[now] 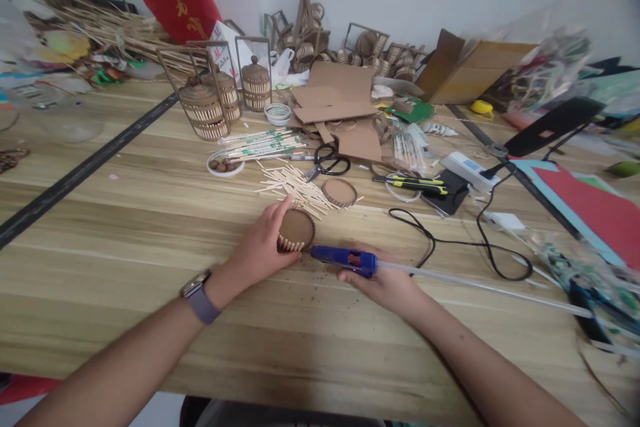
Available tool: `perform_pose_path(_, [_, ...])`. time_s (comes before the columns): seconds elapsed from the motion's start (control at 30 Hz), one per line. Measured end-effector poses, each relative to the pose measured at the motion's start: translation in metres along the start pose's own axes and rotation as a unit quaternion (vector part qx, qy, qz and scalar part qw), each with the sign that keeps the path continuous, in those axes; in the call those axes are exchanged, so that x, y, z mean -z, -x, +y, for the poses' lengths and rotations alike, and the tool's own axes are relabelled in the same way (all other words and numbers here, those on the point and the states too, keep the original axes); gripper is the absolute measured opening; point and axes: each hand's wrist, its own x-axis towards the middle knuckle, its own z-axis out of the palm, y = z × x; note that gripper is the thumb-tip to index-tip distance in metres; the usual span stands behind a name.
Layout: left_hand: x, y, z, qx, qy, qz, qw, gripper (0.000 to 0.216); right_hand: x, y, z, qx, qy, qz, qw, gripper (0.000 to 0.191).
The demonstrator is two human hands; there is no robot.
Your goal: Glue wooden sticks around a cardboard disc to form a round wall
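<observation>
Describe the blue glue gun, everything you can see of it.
Blue plastic-looking glue gun, small red patch on its side. Held nearly level over the wooden table by the right hand, gripped from below. Dark nozzle points left at the rim of the cardboard disc under the left hand. A long clear glue stick trails from its back.

On the pale wooden table [150, 227], crossed at left by a dark strip [85, 170]: a round disc [296, 230] edged with stick ends, a loose heap of thin sticks [295, 185], black-handled scissors [330, 161], a small white dish [225, 165], a woven ring [339, 192] just beside the heap. Farther back, slatted baskets [203, 107] and flat cardboard sheets [335, 103]; to the right, a yellow-and-black cutter [410, 181], a white power strip [467, 170], a looping black cable [415, 223] and what may be red paper [595, 210].
</observation>
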Motion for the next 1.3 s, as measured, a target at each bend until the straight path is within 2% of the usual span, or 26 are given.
perform_pose_path(0.43, [0.000, -0.001, 0.001, 0.005, -0.006, 0.000, 1.000, 0.107, 0.000, -0.001, -0.003, -0.006, -0.018, 0.004, 1.000, 0.036])
perform_pose_path(0.63, [0.000, 0.000, 0.001, 0.011, -0.001, -0.006, 1.000, 0.109, 0.012, -0.003, 0.000, -0.097, -0.072, 0.016, 0.993, 0.039])
perform_pose_path(0.7, [0.000, 0.000, 0.001, 0.011, -0.003, -0.003, 1.000, 0.110, 0.022, -0.004, 0.000, -0.127, -0.114, -0.028, 0.985, 0.045])
perform_pose_path(0.77, [0.000, 0.000, 0.002, 0.010, -0.004, -0.002, 1.000, 0.110, 0.032, -0.006, 0.001, -0.153, -0.173, -0.134, 0.964, 0.050])
perform_pose_path(0.83, [0.000, 0.000, 0.002, 0.011, -0.003, -0.004, 1.000, 0.108, 0.039, -0.007, 0.000, -0.175, -0.226, -0.235, 0.929, 0.055])
perform_pose_path(0.9, [0.001, -0.001, 0.002, 0.015, -0.001, -0.006, 1.000, 0.107, 0.044, -0.007, -0.001, -0.186, -0.243, -0.272, 0.913, 0.057])
perform_pose_path(1.0, [0.000, -0.001, 0.002, 0.014, -0.002, -0.005, 1.000, 0.108, 0.046, -0.007, -0.001, -0.166, -0.157, -0.223, 0.948, 0.053])
perform_pose_path(1.1, [0.000, 0.000, 0.002, 0.013, -0.007, -0.004, 1.000, 0.109, 0.048, -0.010, -0.001, -0.152, -0.014, -0.121, 0.981, 0.050])
perform_pose_path(1.2, [0.000, -0.001, 0.003, 0.015, -0.004, -0.009, 1.000, 0.110, 0.048, -0.019, -0.005, -0.134, 0.070, -0.045, 0.987, 0.036])
perform_pose_path(1.3, [0.000, -0.001, 0.003, 0.013, -0.001, -0.007, 1.000, 0.111, 0.043, -0.038, -0.013, -0.084, 0.112, -0.047, 0.989, 0.019])
